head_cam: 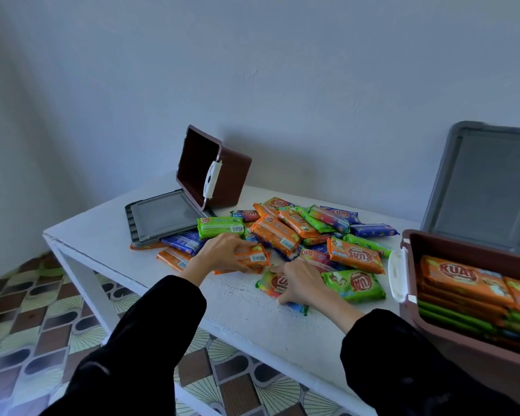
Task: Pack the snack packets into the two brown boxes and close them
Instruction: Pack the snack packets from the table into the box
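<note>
While the left hand grips an orange packet and the right hand clutches a multicoloured packet near the tabletop's front edge, either could slip and fall to the floor.

Dim, cool bluish cast; soft daylight from the left; brown box throws a faint shadow rightward onto the wall; wide-angle bending at edges; black sleeves underexposed; slight overall softness.

wall: plain bluish | table: white | floor: patterned, possibly tiled
</note>
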The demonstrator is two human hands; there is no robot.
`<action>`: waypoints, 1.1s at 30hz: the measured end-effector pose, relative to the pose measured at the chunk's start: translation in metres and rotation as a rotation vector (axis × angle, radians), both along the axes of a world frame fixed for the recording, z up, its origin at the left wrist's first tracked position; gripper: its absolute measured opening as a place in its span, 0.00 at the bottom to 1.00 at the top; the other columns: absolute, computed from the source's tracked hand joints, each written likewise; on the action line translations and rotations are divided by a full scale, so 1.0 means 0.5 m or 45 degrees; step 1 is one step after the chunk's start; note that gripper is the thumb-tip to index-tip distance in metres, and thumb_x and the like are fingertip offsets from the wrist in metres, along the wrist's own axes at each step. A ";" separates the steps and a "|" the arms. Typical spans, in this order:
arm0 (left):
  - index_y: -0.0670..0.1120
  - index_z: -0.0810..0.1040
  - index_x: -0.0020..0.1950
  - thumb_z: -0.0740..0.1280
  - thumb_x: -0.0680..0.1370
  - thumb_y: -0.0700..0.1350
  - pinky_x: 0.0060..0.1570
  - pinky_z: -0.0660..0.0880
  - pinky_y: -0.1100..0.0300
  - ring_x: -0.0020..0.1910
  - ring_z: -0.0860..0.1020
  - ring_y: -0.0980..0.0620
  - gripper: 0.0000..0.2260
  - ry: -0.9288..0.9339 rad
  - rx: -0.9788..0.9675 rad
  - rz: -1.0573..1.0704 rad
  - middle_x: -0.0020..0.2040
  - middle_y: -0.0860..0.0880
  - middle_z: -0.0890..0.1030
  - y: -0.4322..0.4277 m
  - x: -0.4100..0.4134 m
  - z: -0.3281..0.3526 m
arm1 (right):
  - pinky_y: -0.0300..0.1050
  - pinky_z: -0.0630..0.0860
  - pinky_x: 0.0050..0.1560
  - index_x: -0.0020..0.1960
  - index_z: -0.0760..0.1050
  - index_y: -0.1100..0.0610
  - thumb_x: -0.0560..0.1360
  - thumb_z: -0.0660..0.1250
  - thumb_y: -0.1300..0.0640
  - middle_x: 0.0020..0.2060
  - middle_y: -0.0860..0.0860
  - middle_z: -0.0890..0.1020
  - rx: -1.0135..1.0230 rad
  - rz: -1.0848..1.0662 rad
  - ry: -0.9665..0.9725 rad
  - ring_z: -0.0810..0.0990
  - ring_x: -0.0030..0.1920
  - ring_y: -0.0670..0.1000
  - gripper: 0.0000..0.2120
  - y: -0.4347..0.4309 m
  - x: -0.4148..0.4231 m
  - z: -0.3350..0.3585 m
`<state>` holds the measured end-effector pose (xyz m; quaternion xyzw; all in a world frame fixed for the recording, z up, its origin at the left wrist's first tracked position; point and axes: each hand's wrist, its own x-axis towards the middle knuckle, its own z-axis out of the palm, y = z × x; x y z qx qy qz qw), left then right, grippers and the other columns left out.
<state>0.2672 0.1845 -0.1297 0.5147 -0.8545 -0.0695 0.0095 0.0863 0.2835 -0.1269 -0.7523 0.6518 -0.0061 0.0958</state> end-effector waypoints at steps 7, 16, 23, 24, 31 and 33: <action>0.61 0.67 0.68 0.70 0.66 0.65 0.50 0.72 0.56 0.56 0.73 0.50 0.32 0.183 -0.137 -0.008 0.58 0.50 0.76 0.004 -0.005 0.084 | 0.31 0.70 0.36 0.68 0.69 0.54 0.66 0.75 0.59 0.61 0.52 0.78 -0.218 -0.083 -0.360 0.79 0.52 0.50 0.32 0.016 -0.034 0.106; 0.60 0.65 0.70 0.71 0.66 0.63 0.41 0.68 0.58 0.47 0.72 0.51 0.34 0.207 -0.251 -0.399 0.51 0.51 0.73 0.059 -0.230 0.233 | 0.43 0.71 0.52 0.66 0.71 0.48 0.62 0.78 0.56 0.61 0.54 0.77 -0.349 -0.364 -0.311 0.75 0.59 0.54 0.34 0.098 -0.262 0.272; 0.53 0.70 0.67 0.72 0.65 0.62 0.45 0.71 0.59 0.51 0.73 0.54 0.33 0.186 -0.199 -0.766 0.54 0.52 0.74 0.155 -0.460 0.258 | 0.44 0.73 0.54 0.69 0.64 0.46 0.60 0.79 0.57 0.61 0.54 0.76 -0.112 -0.429 -0.215 0.77 0.56 0.53 0.41 0.220 -0.474 0.290; 0.51 0.70 0.66 0.73 0.65 0.61 0.47 0.72 0.58 0.52 0.73 0.52 0.32 0.162 -0.168 -0.810 0.55 0.51 0.74 0.168 -0.490 0.253 | 0.45 0.74 0.55 0.69 0.63 0.46 0.60 0.79 0.57 0.61 0.54 0.76 -0.061 -0.418 -0.201 0.77 0.53 0.52 0.42 0.235 -0.500 0.285; 0.48 0.68 0.65 0.74 0.66 0.58 0.52 0.68 0.60 0.57 0.72 0.53 0.32 -0.003 0.028 -0.971 0.60 0.52 0.73 0.249 -0.634 0.188 | 0.41 0.71 0.55 0.65 0.60 0.40 0.57 0.79 0.49 0.53 0.43 0.70 0.120 -0.275 -0.092 0.70 0.54 0.46 0.43 0.309 -0.632 0.199; 0.49 0.67 0.65 0.74 0.65 0.59 0.55 0.69 0.60 0.59 0.71 0.53 0.33 -0.055 0.049 -0.976 0.61 0.52 0.72 0.271 -0.650 0.167 | 0.41 0.70 0.57 0.65 0.58 0.39 0.58 0.78 0.49 0.54 0.41 0.68 0.159 -0.231 -0.092 0.67 0.54 0.44 0.43 0.324 -0.650 0.174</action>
